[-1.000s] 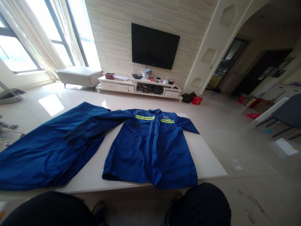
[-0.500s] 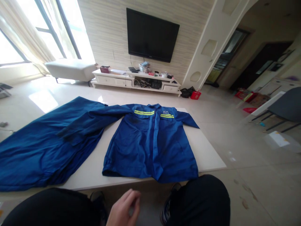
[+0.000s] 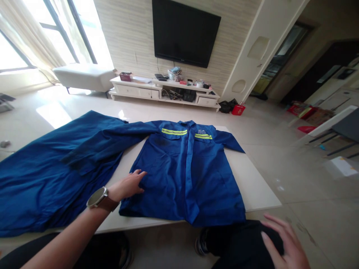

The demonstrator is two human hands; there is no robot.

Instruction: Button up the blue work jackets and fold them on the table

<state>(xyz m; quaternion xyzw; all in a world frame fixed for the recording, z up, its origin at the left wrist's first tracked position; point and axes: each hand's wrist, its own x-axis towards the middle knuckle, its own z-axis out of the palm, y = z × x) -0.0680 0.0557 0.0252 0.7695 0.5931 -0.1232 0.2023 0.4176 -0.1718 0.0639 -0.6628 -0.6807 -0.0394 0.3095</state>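
Our left hand (image 3: 126,188), open with fingers spread, is over or on the left side of the blue cloth jacket with yellow stripes (image 3: 165,175), laid front-up on the flat white surface (image 3: 254,188), seemingly for easy reach; our right hand (image 3: 290,244) is loosely open, empty, at near right. Earlier, only one hand showed, short of the jacket.

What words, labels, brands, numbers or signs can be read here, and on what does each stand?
None can be read.
Blue jacket: white print on the chest, too small and blurred.
Television: a faint mark at its lower edge, too small.
Red bag: pale marks, too blurred to tell whether they are lettering.
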